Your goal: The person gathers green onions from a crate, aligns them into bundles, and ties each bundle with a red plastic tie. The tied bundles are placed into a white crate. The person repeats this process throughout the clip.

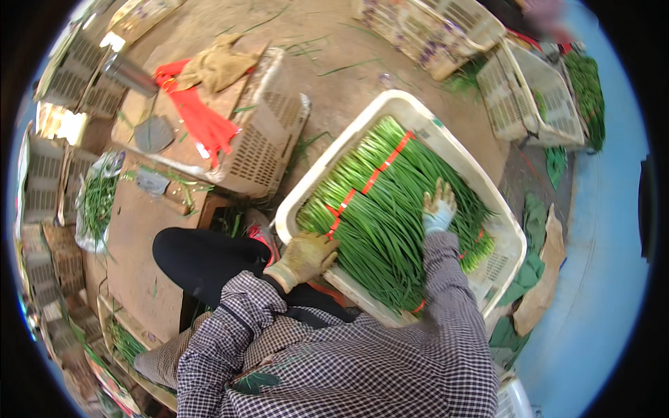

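A white plastic crate [444,130] in front of me holds bundles of garlic chives [387,230], bound with red tape [371,180]. Most of the pale stem ends lie towards the crate's upper left side, and some pale ends show at the lower right. My gloved left hand [306,256] rests on the near left rim, its fingertips beside the outermost bundle. On top of the leaves, my gloved right hand [440,206] lies flat with its fingers apart. Both gloves are stained yellowish brown, and neither hand grips a bundle that I can see.
To the left, a board on an upturned crate [261,141] bears red tape strips [201,117], a brown cloth [217,62] and a steel flask [128,73]. A cleaver [157,183] lies on a lower board. More crates [528,99] stand at the upper right by a blue wall [606,219].
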`<state>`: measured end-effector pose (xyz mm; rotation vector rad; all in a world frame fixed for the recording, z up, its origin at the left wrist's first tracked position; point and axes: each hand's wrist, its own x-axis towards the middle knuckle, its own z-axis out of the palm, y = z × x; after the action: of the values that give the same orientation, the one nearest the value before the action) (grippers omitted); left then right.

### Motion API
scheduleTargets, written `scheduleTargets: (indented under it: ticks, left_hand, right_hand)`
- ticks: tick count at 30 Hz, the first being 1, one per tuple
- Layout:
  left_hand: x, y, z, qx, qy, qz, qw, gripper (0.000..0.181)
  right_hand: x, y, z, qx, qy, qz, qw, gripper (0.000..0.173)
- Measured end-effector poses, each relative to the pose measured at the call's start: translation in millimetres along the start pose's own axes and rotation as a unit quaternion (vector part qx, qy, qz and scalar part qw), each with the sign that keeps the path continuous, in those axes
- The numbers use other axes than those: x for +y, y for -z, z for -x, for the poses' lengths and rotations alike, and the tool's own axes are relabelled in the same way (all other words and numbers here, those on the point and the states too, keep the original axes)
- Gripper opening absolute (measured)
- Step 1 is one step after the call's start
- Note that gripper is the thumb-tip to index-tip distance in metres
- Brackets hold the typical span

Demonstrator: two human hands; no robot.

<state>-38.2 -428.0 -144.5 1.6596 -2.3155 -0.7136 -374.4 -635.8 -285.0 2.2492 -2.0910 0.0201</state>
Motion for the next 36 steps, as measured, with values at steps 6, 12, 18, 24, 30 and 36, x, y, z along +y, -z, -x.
scheduleTargets:
  ticks: [6,12,18,24,30,36]
  left_hand:
    - [0,3,8,0.062,-0.034,0.047,0.996,0.029]
    - [10,19,23,0.129,-0.034,0.107,0.985,0.036]
    - [15,20,27,0.074,-0.033,0.133,0.988,0.034]
    - [22,45,60,0.196,-0.003,0.185,0.963,0.032]
    - [17,101,118,0.302,0.027,0.079,0.950,0.038]
    - [-7,126,214,0.496,0.168,0.144,0.840,0.031]
  right_hand:
    - [-16,40,7,-0.067,-0.005,-0.017,0.998,0.061]
    - [-82,126,91,0.051,0.185,-0.111,0.975,0.064]
    - [-59,42,122,0.039,0.148,-0.080,0.985,0.063]
    - [-42,141,107,0.151,0.191,-0.061,0.968,0.059]
    - [34,9,126,-0.011,0.008,0.000,1.000,0.068]
    - [-48,186,61,-0.076,0.212,0.041,0.973,0.022]
